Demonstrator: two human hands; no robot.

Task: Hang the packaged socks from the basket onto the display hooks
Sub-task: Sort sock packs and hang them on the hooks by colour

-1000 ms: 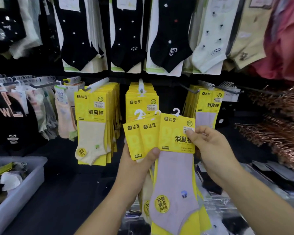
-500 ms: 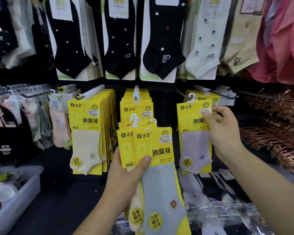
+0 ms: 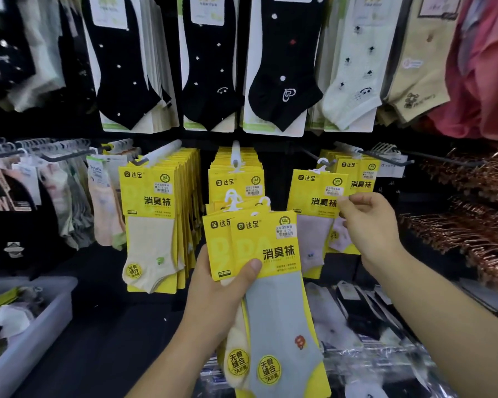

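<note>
My left hand [image 3: 216, 294] grips a small stack of yellow-carded sock packs [image 3: 259, 248], a grey sock in front and a cream one behind. My right hand [image 3: 368, 225] pinches the right edge of a yellow pack with a lilac sock [image 3: 314, 214]; its white hanger sits at the tip of the right display hook [image 3: 354, 149]. More yellow packs hang behind it. Hooks at the middle [image 3: 235, 156] and left [image 3: 161, 152] carry full rows of the same packs.
A clear plastic bin [image 3: 41, 320] with loose socks stands at lower left. Dark and pale socks hang in the row above. Copper-coloured hangers [image 3: 477, 214] crowd the right side. Bagged goods lie on the shelf below my right arm.
My right hand carried the lilac sock pack from the stack up and right to the right hook. My left hand's stack now shows the grey sock in front.
</note>
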